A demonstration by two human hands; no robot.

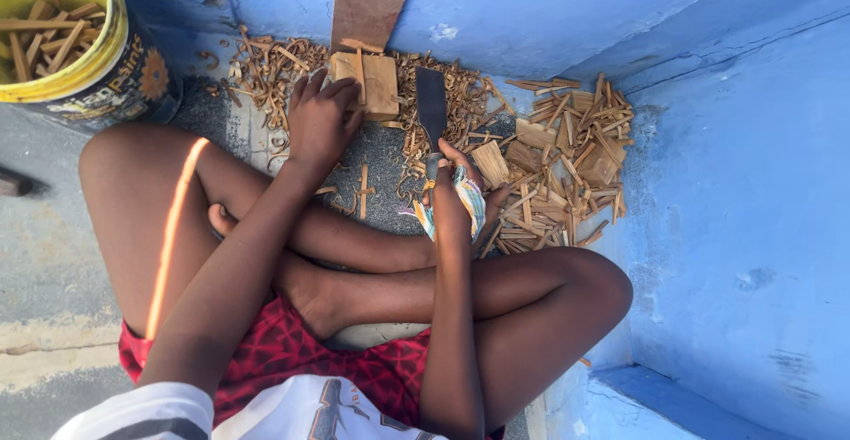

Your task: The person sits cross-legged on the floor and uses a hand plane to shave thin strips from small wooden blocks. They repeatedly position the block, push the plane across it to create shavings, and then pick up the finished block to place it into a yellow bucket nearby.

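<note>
I sit cross-legged on the grey floor (53, 254) in a corner of blue wall (735, 227), red shorts (283, 351) bunched under my knees. To my left a yellow bucket (106, 77) stands on the floor, its mouth full of split wood sticks (49, 37). A flat brown board (365, 11) leans upright against the wall straight ahead. To my right a loose heap of cut wood strips (571, 152) lies against the corner, and curled shavings (266, 68) are scattered along the foot of the wall.

A pale wooden block (379, 86) rests on the floor just below the leaning board, with a thin stick (359, 73) standing upright on its top. My left hand (320, 121) lies palm-down beside the block, fingers (332, 90) bent and touching the stick to steady it; they are not fully wrapped around it.

My right hand (453, 194) is clenched tight around the cloth-wrapped handle (467, 199) of a broad dark blade (432, 108), which points up and away from me, just right of the block and apart from it. One more single stick (363, 190) lies on the floor between my hands, near my shin.
</note>
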